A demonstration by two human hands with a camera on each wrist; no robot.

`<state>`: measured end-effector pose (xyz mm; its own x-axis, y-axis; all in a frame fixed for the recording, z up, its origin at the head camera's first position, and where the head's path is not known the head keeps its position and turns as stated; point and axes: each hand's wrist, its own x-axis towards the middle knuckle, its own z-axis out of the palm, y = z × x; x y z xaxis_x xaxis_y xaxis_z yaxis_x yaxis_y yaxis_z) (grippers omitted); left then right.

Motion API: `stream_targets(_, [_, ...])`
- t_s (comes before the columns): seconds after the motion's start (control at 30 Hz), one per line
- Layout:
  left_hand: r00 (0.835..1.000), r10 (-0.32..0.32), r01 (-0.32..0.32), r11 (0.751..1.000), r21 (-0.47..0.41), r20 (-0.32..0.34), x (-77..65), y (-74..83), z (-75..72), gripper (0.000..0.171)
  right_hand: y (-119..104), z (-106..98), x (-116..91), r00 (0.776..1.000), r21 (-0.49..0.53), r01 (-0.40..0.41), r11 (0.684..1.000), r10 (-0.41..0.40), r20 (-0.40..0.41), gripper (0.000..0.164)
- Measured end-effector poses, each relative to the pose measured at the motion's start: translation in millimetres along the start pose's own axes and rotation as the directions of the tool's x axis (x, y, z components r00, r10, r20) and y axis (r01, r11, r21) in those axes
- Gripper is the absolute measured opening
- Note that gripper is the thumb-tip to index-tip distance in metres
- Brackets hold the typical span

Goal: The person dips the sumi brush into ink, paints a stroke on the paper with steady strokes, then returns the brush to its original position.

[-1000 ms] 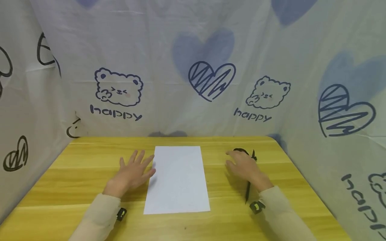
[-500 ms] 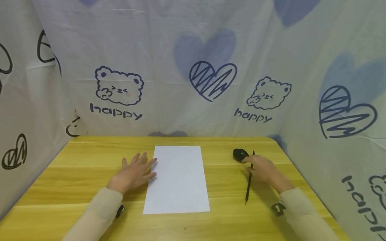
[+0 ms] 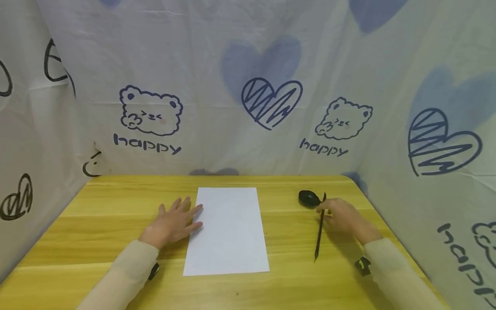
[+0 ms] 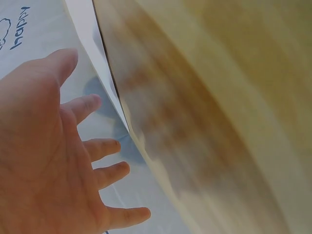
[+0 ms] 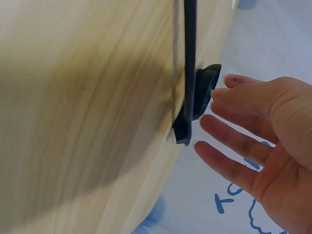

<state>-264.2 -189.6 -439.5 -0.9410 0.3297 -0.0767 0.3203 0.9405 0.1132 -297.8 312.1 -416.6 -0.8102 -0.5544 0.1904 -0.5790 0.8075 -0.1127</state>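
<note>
A blank white sheet of paper (image 3: pixel 226 230) lies on the wooden table. At its left edge my left hand (image 3: pixel 168 224) has its fingers spread, and its thumb and forefinger reach over the paper; the left wrist view also shows the open palm (image 4: pixel 53 151). To the right of the paper lies a black spoon-shaped dish (image 3: pixel 308 199), with a thin dark writing brush (image 3: pixel 319 237) across its handle, dark tip facing away. My right hand (image 3: pixel 342 215) is beside both, fingertips over the brush's upper part. In the right wrist view its loosely bent fingers (image 5: pixel 234 139) show nothing gripped.
The yellow wood-grain table (image 3: pixel 116 224) ends at a white cloth (image 3: pixel 213 142) hung at the back and both sides, printed with bears and hearts. Small black cameras (image 3: pixel 363 265) sit under the wrists.
My right hand has moved right, off the dish and over to the brush, uncovering the dish's bowl. The left hand has shifted slightly right. Dish, brush and paper stay in place.
</note>
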Motion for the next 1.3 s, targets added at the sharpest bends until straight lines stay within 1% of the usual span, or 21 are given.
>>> stream_targets(0.1, [1.000, -0.001, 0.001, 1.000, 0.005, 0.004, 0.7, 0.1, 1.8, 0.065, 4.4, 4.1, -0.2, 1.000, -0.014, 0.023, 1.000, -0.023, -0.003, 0.022])
stream_targets(0.3, [1.000, 0.002, -0.002, 1.000, 0.002, 0.020, 0.8, 2.9, 2.3, 0.065, 9.6, 12.4, -2.9, 0.998, 0.003, 0.054, 0.999, -0.054, -0.016, 0.025])
stream_targets(0.37, [1.000, 0.005, -0.005, 1.000, 0.005, 0.022, 0.3, 3.8, 2.1, 0.066, 10.8, 15.0, -3.2, 0.998, 0.013, 0.057, 0.998, -0.057, -0.023, 0.027])
stream_targets(0.53, [0.999, 0.002, -0.003, 1.000, 0.016, 0.039, -0.2, 5.1, 1.3, 0.067, 15.0, 19.8, -2.4, 0.998, 0.018, 0.061, 0.998, -0.061, -0.026, 0.024])
stream_targets(0.73, [0.997, -0.026, 0.023, 0.999, 0.038, 0.073, -0.1, 4.6, 1.6, 0.070, 18.0, 23.1, 0.3, 0.995, -0.018, 0.095, 0.995, -0.095, -0.035, 0.022])
stream_targets(0.93, [0.993, -0.050, 0.050, 0.999, 0.004, 0.104, -0.5, 2.1, 4.3, 0.071, 18.4, 25.3, 2.9, 0.989, -0.016, 0.132, 0.991, -0.133, -0.066, 0.026])
stream_targets(1.07, [0.993, -0.050, 0.052, 0.999, -0.008, 0.105, -0.5, 2.0, 4.6, 0.072, 20.1, 26.5, 3.4, 0.986, -0.015, 0.147, 0.989, -0.148, -0.074, 0.030])
stream_targets(1.3, [0.994, -0.047, 0.048, 0.999, -0.009, 0.097, -1.5, 3.0, 3.0, 0.072, 22.4, 27.3, 3.5, 0.979, -0.018, 0.181, 0.983, -0.181, -0.097, 0.029])
